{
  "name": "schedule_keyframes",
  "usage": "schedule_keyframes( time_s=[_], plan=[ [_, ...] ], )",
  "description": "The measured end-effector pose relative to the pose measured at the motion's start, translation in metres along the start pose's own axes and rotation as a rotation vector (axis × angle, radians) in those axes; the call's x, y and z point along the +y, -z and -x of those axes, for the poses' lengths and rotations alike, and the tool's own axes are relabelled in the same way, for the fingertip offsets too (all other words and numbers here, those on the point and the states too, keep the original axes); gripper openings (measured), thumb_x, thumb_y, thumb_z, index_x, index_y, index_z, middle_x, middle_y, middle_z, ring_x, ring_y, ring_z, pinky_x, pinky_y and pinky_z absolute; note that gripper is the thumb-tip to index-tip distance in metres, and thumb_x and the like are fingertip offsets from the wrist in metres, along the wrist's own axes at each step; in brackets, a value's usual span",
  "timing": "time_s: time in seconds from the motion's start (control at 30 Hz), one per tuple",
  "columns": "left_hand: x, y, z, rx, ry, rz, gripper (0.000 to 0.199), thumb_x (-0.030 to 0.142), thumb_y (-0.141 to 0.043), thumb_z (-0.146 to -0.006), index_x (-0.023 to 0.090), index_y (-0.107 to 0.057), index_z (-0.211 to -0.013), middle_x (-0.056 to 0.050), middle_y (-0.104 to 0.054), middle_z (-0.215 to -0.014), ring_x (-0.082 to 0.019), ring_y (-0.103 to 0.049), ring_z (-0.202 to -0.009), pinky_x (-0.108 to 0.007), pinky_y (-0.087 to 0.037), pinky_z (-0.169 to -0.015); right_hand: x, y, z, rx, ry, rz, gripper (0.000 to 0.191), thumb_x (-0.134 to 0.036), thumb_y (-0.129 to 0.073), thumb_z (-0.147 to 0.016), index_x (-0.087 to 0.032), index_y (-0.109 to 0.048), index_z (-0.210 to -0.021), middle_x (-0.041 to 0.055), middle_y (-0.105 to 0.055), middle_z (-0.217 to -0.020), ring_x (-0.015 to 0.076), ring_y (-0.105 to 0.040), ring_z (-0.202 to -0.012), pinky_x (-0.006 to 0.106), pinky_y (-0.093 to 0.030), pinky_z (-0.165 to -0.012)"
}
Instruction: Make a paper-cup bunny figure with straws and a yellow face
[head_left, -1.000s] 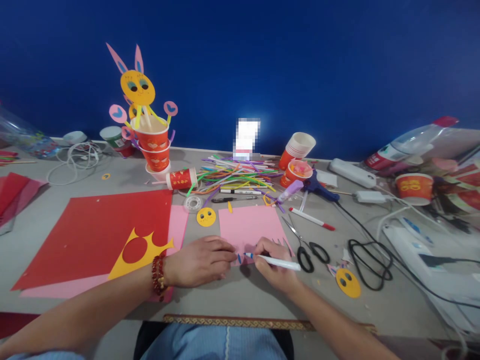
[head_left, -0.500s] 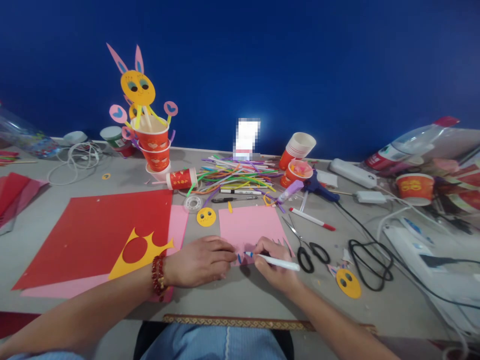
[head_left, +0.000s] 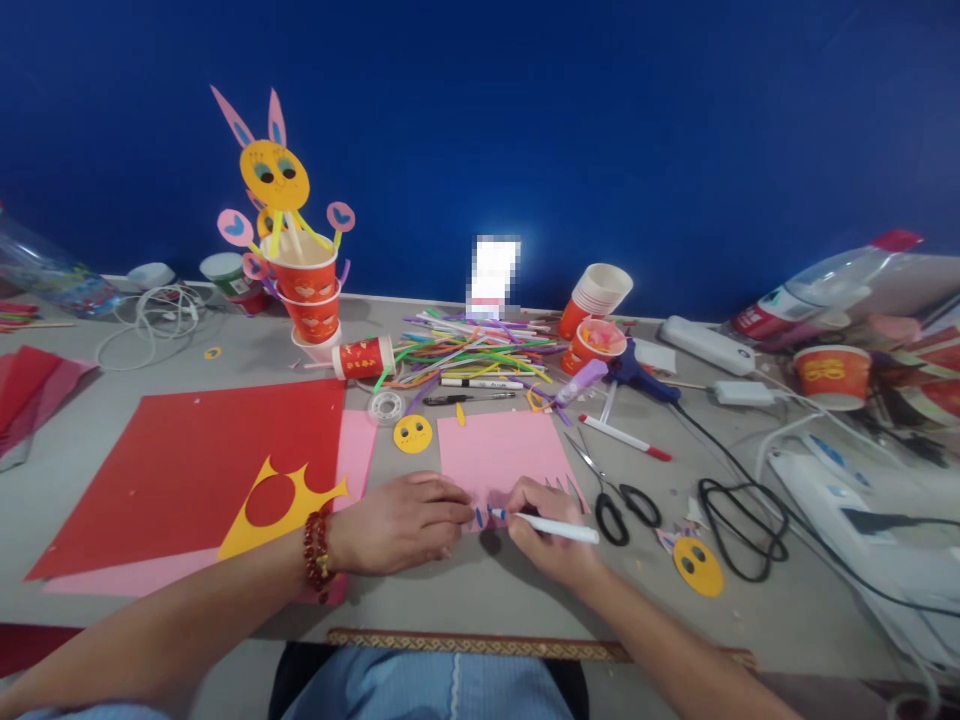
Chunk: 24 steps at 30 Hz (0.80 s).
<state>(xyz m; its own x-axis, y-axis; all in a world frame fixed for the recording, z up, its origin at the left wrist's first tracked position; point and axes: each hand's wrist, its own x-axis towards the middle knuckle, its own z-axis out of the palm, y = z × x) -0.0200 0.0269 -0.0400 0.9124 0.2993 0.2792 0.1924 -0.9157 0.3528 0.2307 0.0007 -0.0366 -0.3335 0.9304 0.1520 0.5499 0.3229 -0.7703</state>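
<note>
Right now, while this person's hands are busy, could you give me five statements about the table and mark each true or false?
1. The right hand holds a white marker. True.
2. The left hand grips a red cup. False: the left hand is at the lower edge of the small pink sheet.
3. The scissors are in the right hand. False: they lie on the table.
4. A red cup lies on its side. True.
5. The yellow cut-out scrap lies partly over the red sheet. True.
</note>
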Motion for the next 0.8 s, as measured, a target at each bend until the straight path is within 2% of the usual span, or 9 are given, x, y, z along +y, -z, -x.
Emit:
schedule_keyframes(
  time_s=[0.23, 0.6, 0.8],
  plan=[
    [0.0002, 0.0, 0.0001, -0.006, 0.0, -0.005, 0.017, 0.028, -0.052, -0.097, 0.016, -0.062, -0.104, -0.009, -0.067, -0.124, -0.023, -0.054, -0.124, -0.04, -0.041, -0.109, -0.0008, 0.0021, 0.0004, -0.025, 0.017, -0.003, 0.012, -0.018, -0.049, -0.074, -0.023, -0.047, -0.063, -0.0034, -0.055, -0.054, 0.013, -0.051, -0.05, 0.024, -0.036, -0.053],
    [0.0001, 0.0002, -0.0005, 0.027, -0.007, -0.009, 0.015, 0.027, -0.053, -0.096, 0.016, -0.063, -0.102, -0.011, -0.069, -0.121, -0.021, -0.054, -0.124, -0.039, -0.042, -0.109, 0.0006, 0.0024, 0.0006, -0.034, 0.045, -0.022, 0.013, -0.018, -0.048, -0.07, -0.023, -0.043, -0.059, -0.0049, -0.049, -0.05, 0.0119, -0.045, -0.047, 0.024, -0.033, -0.051],
    [0.0009, 0.002, -0.0012, 0.006, -0.002, -0.002, 0.015, 0.026, -0.052, -0.097, 0.016, -0.062, -0.102, -0.01, -0.068, -0.123, -0.023, -0.054, -0.124, -0.039, -0.042, -0.108, -0.0007, 0.0034, 0.0002, -0.038, 0.052, -0.039, 0.014, -0.017, -0.047, -0.07, -0.023, -0.042, -0.058, -0.005, -0.047, -0.05, 0.012, -0.043, -0.046, 0.024, -0.031, -0.05]
  ],
)
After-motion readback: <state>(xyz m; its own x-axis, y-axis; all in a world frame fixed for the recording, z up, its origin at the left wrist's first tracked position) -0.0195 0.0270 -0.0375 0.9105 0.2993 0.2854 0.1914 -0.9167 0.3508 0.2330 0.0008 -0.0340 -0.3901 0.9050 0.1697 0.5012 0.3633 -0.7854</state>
